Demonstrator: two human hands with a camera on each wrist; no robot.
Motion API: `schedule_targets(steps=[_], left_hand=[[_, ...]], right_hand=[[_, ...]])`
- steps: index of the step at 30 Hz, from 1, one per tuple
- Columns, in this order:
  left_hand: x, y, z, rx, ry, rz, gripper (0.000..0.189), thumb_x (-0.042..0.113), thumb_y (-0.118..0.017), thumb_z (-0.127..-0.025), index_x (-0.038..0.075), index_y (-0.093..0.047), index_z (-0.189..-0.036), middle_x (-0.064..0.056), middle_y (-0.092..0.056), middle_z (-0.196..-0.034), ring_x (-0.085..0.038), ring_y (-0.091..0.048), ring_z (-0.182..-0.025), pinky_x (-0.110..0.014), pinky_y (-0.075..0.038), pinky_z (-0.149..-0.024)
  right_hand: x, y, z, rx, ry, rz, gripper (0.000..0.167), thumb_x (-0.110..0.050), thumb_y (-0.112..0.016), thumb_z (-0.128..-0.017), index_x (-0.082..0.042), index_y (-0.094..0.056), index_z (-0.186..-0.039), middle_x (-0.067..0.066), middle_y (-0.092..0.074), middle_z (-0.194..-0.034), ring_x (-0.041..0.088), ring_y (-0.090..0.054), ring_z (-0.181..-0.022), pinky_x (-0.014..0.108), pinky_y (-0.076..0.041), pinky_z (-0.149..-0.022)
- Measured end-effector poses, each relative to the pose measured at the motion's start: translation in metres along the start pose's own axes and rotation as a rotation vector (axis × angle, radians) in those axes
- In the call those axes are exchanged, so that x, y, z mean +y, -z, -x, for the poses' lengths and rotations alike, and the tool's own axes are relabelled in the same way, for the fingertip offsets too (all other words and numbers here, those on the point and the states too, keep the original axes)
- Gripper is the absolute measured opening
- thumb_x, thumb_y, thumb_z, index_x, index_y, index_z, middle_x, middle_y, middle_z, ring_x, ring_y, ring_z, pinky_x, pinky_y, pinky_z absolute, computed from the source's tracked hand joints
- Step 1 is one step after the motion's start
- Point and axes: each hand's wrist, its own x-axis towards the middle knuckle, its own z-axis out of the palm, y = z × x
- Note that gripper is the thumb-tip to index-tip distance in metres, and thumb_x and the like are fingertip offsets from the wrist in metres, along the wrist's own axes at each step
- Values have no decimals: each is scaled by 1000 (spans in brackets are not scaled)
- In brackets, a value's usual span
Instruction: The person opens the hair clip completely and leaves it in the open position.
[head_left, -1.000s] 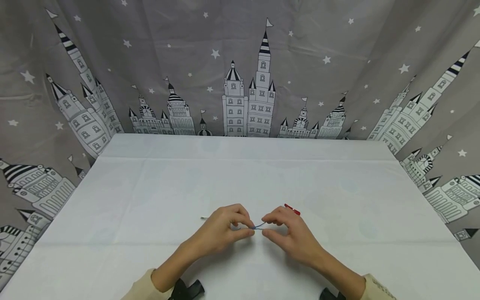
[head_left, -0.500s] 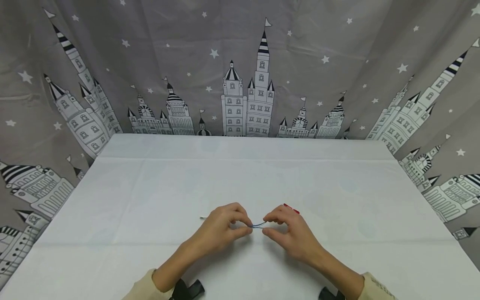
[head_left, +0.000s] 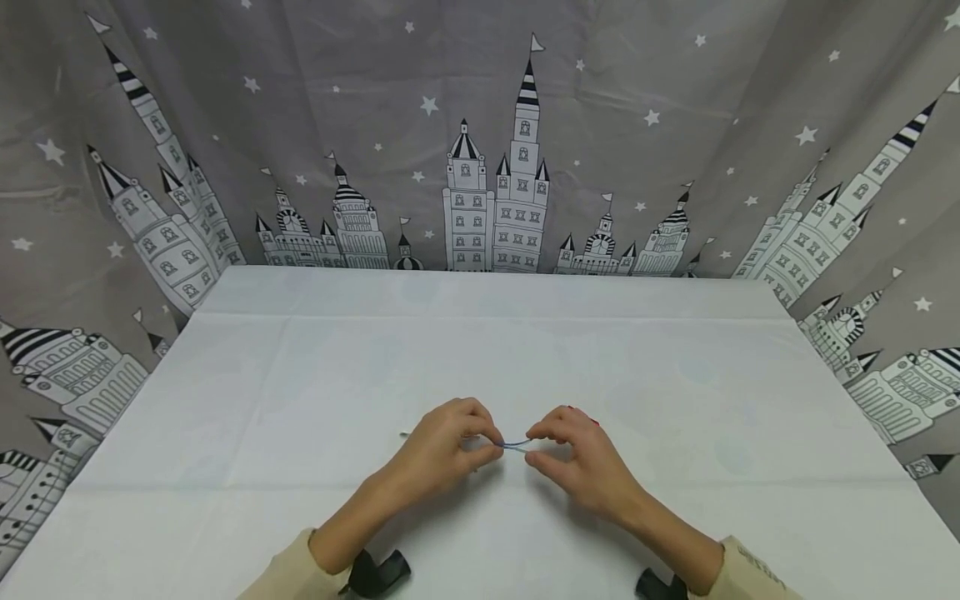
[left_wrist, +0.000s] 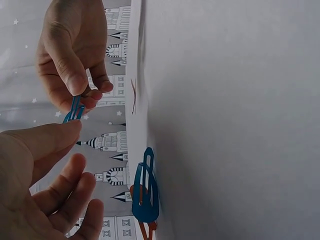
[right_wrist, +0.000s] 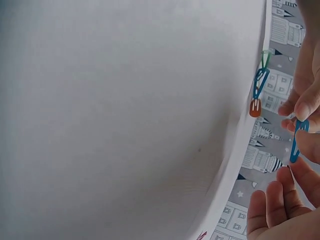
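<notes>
A blue snap hair clip is held between the two hands just above the white table. My left hand pinches one end of it between thumb and index finger. At the other end, my right hand has its thumb and index finger on the clip's two arms, which stand slightly apart. The left wrist view shows the held clip with its slots, the right thumb covering its far end. On the table near the left hand lie another blue clip and an orange clip, partly overlapping.
Beyond the right hand lies a red clip, mostly hidden. A green clip shows beside the blue and orange ones. The white table ends at a grey castle-print curtain.
Both hands have risen a little in the head view, with the blue hair clip between them. The red clip is now more covered by the right hand.
</notes>
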Motion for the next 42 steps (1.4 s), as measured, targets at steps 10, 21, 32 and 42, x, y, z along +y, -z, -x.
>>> schedule_targets(steps=[10, 21, 32, 42], left_hand=[[-9, -5, -12, -41, 25, -85, 4, 11, -78, -84, 13, -78, -88, 8, -62, -92, -15, -57, -88, -32, -47, -76], [-19, -10, -19, -70, 36, -63, 6, 10, -77, -85, 12, -78, -91, 3, -67, -94, -15, -60, -91, -35, -48, -79], [-26, -10, -20, -87, 92, 2, 6, 10, -76, -85, 12, -77, -91, 3, -66, -95, -19, -61, -96, -40, -48, -86], [-26, -9, -20, -101, 103, 5, 8, 9, -78, -83, 11, -77, -91, 1, -67, -98, -23, -60, -101, -43, -47, -91]], right_hand=[[4, -3, -10, -36, -65, 73, 14, -6, -78, -83, -11, -74, -96, -3, -63, -92, 18, -55, -88, 35, -48, -77], [11, -8, -16, -26, -102, 133, 14, -4, -76, -82, -6, -75, -96, -1, -65, -91, 17, -57, -88, 33, -46, -75], [15, -14, -16, -33, -137, 154, 15, -5, -77, -81, -7, -75, -95, -4, -63, -89, 14, -54, -87, 33, -44, -75], [15, -16, -16, -47, -139, 198, 14, -5, -78, -79, -8, -75, -93, -5, -62, -88, 13, -53, -85, 31, -44, -73]])
